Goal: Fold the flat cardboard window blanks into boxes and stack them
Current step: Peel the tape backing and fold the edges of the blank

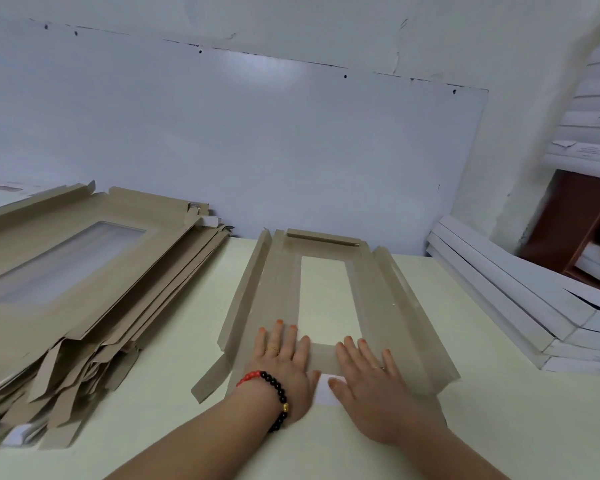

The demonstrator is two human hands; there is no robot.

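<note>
Over at the left edge of the desk (174,393) there's a messy pile of flat blanks (66,271), brown cardboard with clear windows, stacked crooked with flaps poking out toward the near side. Middle of the desk, running from the near edge back to the wall, lies the one blank (326,289) being worked on, window facing up, its long side flaps tilted up a bit and the far end flap folded over. Left hand (283,362) is flat on the blank's near end, palm down, fingers straight and spread, pressing just left of the window's near corner; beaded bracelet (274,389) on that wrist, red and black. Right hand (371,375) sits just beside it, same deal: palm down, fingers straight, pushing on the near strip below the window, thumb tucked toward the other hand. Neither is gripping anything. Both forearms come in from the bottom edge. Off at the right edge there's a heap of white boxes (520,299), long and flat.
</note>
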